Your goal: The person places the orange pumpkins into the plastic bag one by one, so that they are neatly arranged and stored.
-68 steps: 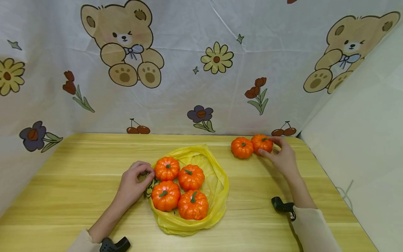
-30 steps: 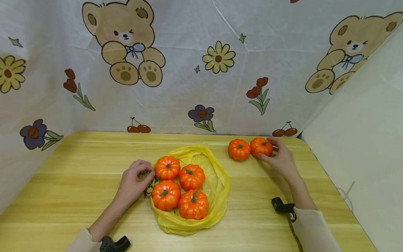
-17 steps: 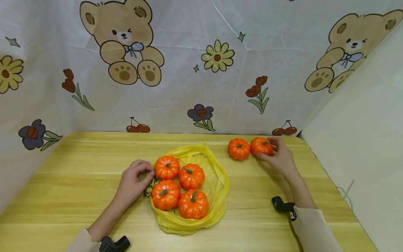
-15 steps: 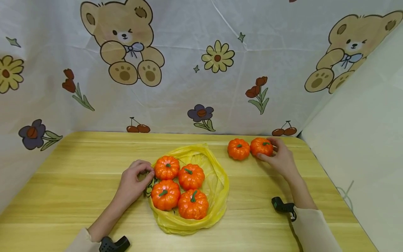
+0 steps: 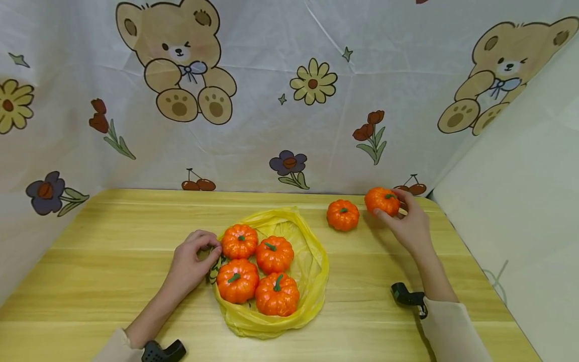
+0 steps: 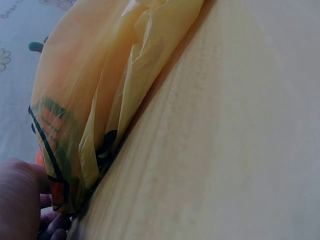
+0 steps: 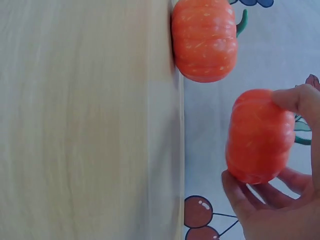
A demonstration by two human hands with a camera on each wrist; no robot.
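On a pale, straight-grained wooden table [image 5: 113, 236], toward its far right corner, the right hand [image 5: 407, 226] grips a small ribbed orange toy pumpkin with a green stem [image 5: 382, 200], thumb and curled fingers round its sides; the right wrist view shows it raised clear of the table surface, its matte skin flecked with lighter specks. Just to its left, apart from it, a second small ribbed orange pumpkin [image 5: 343, 215] sits upright on the wood. At table centre lies a thin, crinkled, translucent yellow plastic bag [image 5: 312, 261], spread open and holding four glossy orange pumpkins with green stems: far left [image 5: 239, 242], far right [image 5: 274, 254], near left [image 5: 237, 281], near right [image 5: 277, 294], packed close in a square. The left hand [image 5: 192, 261] rests at the bag's left edge, its curled fingers pinching the plastic beside the far left pumpkin; the left wrist view shows soft folds with a dark printed mark. Behind stands a creased white cloth backdrop printed with bears, flowers and cherries [image 5: 271, 90].
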